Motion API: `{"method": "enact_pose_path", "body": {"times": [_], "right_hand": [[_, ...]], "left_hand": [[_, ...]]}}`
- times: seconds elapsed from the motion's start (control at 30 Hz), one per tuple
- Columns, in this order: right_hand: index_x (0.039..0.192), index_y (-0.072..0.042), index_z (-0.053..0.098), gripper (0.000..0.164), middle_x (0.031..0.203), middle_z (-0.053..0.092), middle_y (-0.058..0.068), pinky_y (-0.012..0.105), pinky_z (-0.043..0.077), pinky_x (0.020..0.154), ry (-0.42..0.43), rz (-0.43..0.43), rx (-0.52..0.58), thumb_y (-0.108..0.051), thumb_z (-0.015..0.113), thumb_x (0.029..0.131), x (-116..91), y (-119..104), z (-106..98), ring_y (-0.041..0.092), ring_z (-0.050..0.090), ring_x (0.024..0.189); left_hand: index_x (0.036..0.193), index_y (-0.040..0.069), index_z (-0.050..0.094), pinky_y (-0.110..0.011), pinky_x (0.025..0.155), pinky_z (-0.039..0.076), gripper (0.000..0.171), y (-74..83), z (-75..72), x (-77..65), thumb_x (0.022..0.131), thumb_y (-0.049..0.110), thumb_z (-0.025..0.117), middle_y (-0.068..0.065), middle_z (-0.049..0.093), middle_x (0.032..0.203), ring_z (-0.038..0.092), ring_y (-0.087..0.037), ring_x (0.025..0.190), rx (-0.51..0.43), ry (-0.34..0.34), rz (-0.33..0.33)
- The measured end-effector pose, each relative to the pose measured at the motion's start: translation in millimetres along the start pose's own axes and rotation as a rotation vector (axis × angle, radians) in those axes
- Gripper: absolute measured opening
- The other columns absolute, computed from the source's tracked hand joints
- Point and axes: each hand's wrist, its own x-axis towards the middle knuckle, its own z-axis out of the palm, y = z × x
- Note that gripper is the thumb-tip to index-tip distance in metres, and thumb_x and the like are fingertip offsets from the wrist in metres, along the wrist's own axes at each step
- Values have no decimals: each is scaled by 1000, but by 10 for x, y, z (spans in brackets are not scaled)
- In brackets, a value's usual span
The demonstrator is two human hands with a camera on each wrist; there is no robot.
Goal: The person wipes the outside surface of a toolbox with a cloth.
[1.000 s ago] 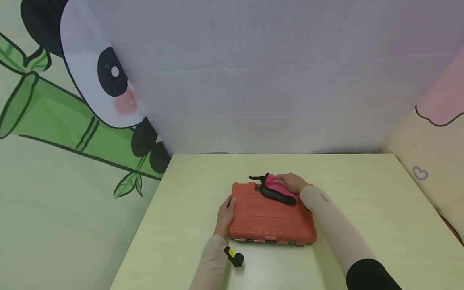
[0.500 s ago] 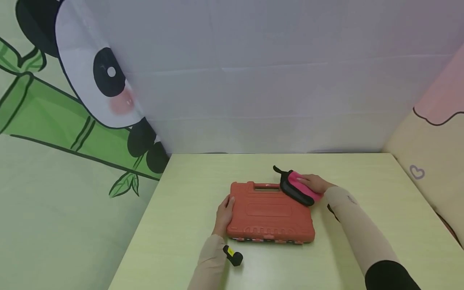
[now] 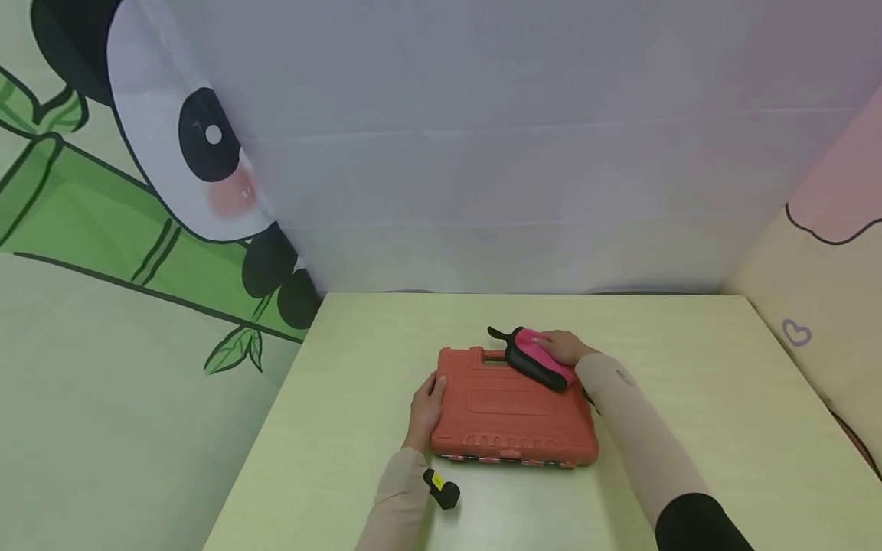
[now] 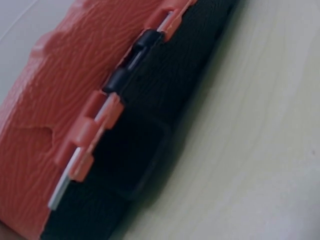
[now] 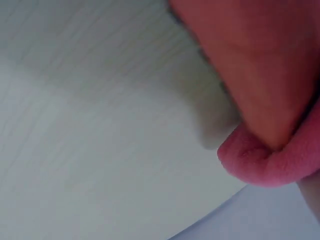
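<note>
An orange-red plastic tool case point(image 3: 513, 417) lies flat on the table, its carry handle facing away from the person. Along its left side, my left hand point(image 3: 426, 405) holds the case, thumb at the upper edge. My right hand point(image 3: 566, 347) grips a soft pink-and-black cloth pad point(image 3: 534, 366) over the case's far right corner; a dark tail sticks out at its left. In the right wrist view the pink pad point(image 5: 265, 160) folds round the edge of the red case point(image 5: 260, 70). Hinges and the dark lower shell of the case point(image 4: 145, 120) fill the left wrist view.
A black device with a yellow label point(image 3: 441, 490) sits at the left wrist, near the table's front. The pale wooden table point(image 3: 689, 367) extends to both sides. Behind it hangs a light backdrop point(image 3: 517, 191), with a panda-printed sheet point(image 3: 158, 153) at the left.
The right hand slid the pad rightward along the case's far edge, past the corner, then back to the left. The left hand and case stay nearly still.
</note>
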Motion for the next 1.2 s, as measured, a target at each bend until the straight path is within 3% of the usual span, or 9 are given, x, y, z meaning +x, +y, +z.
{"method": "enact_pose_path", "body": {"times": [0.13, 0.2, 0.37, 0.43, 0.53, 0.6, 0.67, 0.83, 1.2], "right_hand": [[130, -4, 51, 49, 129, 53, 19, 49, 35, 104, -44, -62, -6, -39, 39, 97, 249, -142, 131, 36, 45, 124], [125, -11, 56, 53, 124, 59, 13, 42, 41, 98, 8, -153, -27, -50, 36, 95, 543, 59, 366, 30, 51, 118], [121, -17, 60, 56, 119, 62, 7, 36, 44, 92, 57, -197, -32, -58, 36, 92, 1131, 481, 892, 24, 56, 111], [127, -16, 56, 53, 126, 58, 9, 40, 40, 99, -3, -129, 37, -53, 38, 93, 1041, 222, 863, 26, 51, 120], [130, -13, 53, 51, 129, 55, 12, 44, 37, 103, -10, -98, 168, -48, 39, 95, 784, -276, 730, 30, 47, 124], [132, -8, 51, 48, 131, 53, 17, 49, 36, 103, -7, -63, 202, -39, 39, 97, 623, -587, 645, 35, 45, 125], [131, -5, 50, 46, 130, 53, 19, 49, 36, 103, 14, -80, 179, -35, 37, 98, 568, -760, 632, 36, 45, 124], [129, -4, 52, 45, 128, 55, 17, 46, 36, 104, 12, -132, 37, -33, 36, 99, 611, -997, 690, 33, 48, 123], [128, -3, 52, 43, 125, 58, 15, 45, 37, 104, -51, -202, -46, -31, 39, 99, 721, -1262, 628, 31, 49, 121]], "left_hand": [[140, 10, 40, -50, 105, 34, 53, -19, -26, 23, 97, 40, 42, -15, 44, 140, 38, -34, 131, -5, 24, 7], [140, 11, 40, -50, 105, 34, 55, -36, -15, 34, 96, 43, 41, -15, 44, 140, 39, -34, 130, -4, 14, 9], [141, 13, 38, -50, 105, 34, 57, -75, 23, 5, 95, 46, 40, -14, 44, 141, 38, -34, 131, 3, -29, -17], [140, 12, 40, -50, 104, 35, 54, -78, 29, -15, 96, 44, 41, -14, 45, 140, 39, -34, 130, 8, -20, -19], [139, 11, 42, -50, 103, 36, 52, -75, 44, -30, 96, 42, 42, -15, 47, 138, 41, -35, 128, 21, -5, -2], [139, 10, 41, -50, 103, 36, 53, -74, 62, -35, 96, 42, 42, -16, 47, 138, 42, -35, 128, 24, -10, 10], [139, 10, 41, -50, 103, 36, 54, -67, 81, -42, 96, 42, 42, -16, 47, 138, 42, -35, 128, 36, -15, 22], [139, 8, 41, -50, 103, 36, 55, -55, 71, -48, 95, 42, 43, -17, 45, 138, 41, -35, 129, 73, -10, 16], [139, 6, 39, -50, 105, 34, 55, -59, -216, 28, 96, 40, 42, -17, 44, 139, 39, -35, 130, 102, 45, -20]]}}
